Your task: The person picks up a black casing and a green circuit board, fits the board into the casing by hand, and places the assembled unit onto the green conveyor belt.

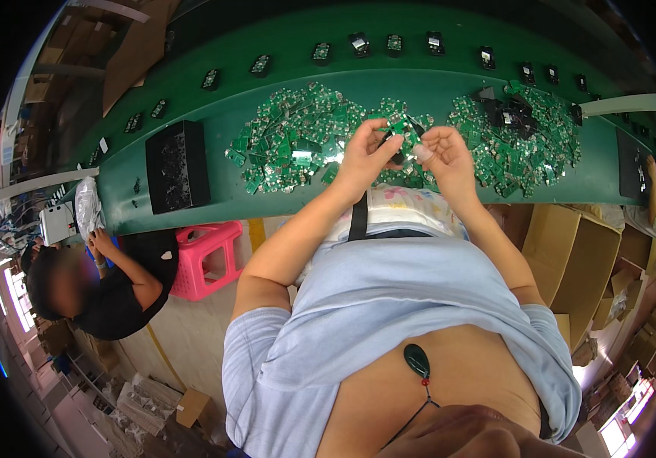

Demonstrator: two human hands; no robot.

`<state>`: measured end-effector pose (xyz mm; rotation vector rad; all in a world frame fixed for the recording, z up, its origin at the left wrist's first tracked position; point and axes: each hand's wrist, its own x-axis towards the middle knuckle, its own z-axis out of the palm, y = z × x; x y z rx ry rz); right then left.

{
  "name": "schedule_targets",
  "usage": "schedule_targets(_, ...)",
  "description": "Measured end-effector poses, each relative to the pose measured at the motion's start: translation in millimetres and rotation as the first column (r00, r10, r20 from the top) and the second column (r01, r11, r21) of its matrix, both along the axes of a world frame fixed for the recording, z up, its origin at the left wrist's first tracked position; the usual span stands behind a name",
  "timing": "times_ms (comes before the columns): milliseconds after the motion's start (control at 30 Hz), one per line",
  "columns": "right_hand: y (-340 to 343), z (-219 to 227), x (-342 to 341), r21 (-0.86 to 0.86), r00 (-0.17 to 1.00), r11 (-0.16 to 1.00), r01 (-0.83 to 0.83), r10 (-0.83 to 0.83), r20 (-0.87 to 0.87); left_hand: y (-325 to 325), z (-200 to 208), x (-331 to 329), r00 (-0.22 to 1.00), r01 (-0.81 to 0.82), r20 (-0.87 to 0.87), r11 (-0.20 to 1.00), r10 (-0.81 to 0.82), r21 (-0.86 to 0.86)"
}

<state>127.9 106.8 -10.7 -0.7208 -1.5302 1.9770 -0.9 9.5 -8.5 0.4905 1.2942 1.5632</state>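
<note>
My left hand [368, 158] is closed around a small black plastic case [398, 158], held just above the green bench near its front edge. Close beside it, my right hand [447, 159] has thumb and fingers pinched together at the case. What sits in that pinch is mostly hidden by the fingertips. Loose green circuit boards [290, 137] lie in a wide heap to the left of my hands. A second heap of circuit boards [526, 156] spreads to the right, with several black plastic cases [513, 114] piled on it.
Along the far green strip [290, 46] stands a row of black cases with boards inside. A black tray [178, 168] holding small parts rests at left. On the left, a co-worker [118, 282] handles a plastic bag [87, 208] near a pink stool [207, 259]. Cardboard boxes [572, 256] stand at right.
</note>
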Motion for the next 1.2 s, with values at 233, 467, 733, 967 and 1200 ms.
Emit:
schedule_targets(233, -2.1, 23.2, -0.3, 0.529, 0.97, 0.848, 0.041, -0.161, 0.183, -0.8, 5.3, -0.8, 0.999, -0.042, -0.026, 0.995, 0.04, -0.096)
schedule_targets(467, -4.2, 25.1, -4.2, 0.568, 0.982, 0.822, 0.044, -0.141, 0.127, -3.6, 3.9, 6.2, 0.953, -0.007, -0.302, 1.0, 0.003, -0.011)
schedule_targets(733, -0.6, 44.1, -8.0, 0.912, 0.971, 0.397, -0.103, -0.157, 0.178, -7.7, 17.1, 1.2, 0.78, -0.02, -0.62, 0.994, 0.085, 0.112)
schedule_targets(967, 0.3, 62.2, -10.3, 0.948, 0.944, 0.186, -0.258, -0.161, 0.289, -6.3, 21.6, 5.4, 0.628, -0.101, -0.737, 0.965, 0.25, 0.242)
schedule_targets(1200, -0.4, 59.1, -10.9, 0.92, 0.96, 0.338, -0.199, -0.122, 0.252, -9.6, 26.0, -0.9, 0.686, -0.054, -0.708, 0.982, 0.169, 0.182)
